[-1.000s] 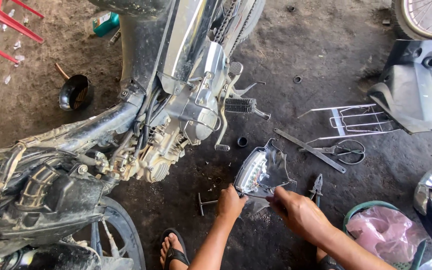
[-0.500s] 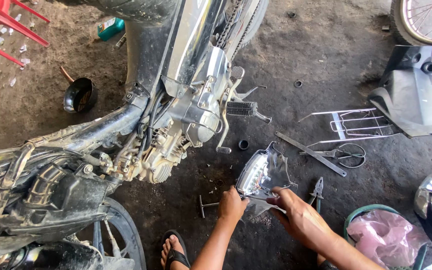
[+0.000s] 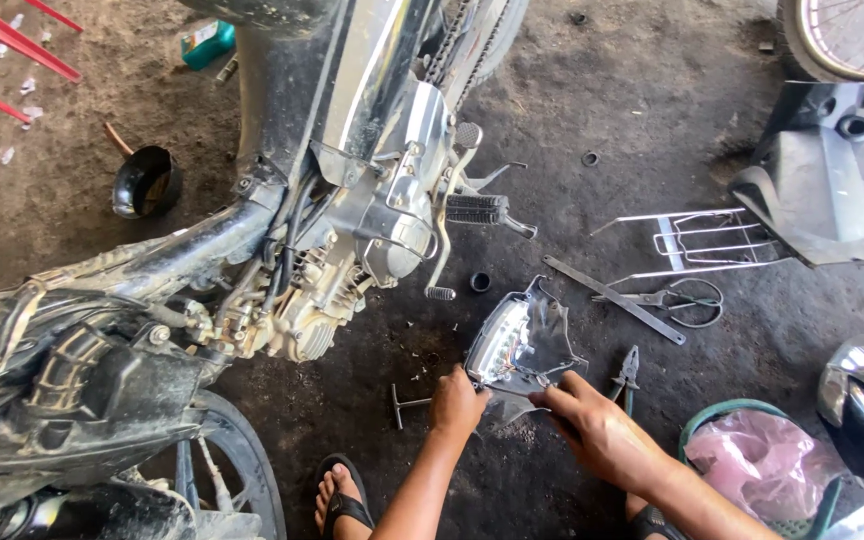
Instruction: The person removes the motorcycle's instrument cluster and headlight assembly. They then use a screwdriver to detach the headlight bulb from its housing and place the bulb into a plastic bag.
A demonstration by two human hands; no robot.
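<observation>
Head view: both hands (image 3: 457,402) grip headlight housing (image 3: 520,340) (lens facing left).

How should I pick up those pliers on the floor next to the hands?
Probably by the two handles. The pliers lie flat on the floor with the metal nose pointing away and the handles toward the person, right beside the right hand. Coming from the near side, fingers can wrap both handles together. The left hand is busy at the light housing.

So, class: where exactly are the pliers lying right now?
In the head view, the pliers lie on the floor right of centre, just beyond the right hand, beside the lamp housing and below the scissors.
</observation>
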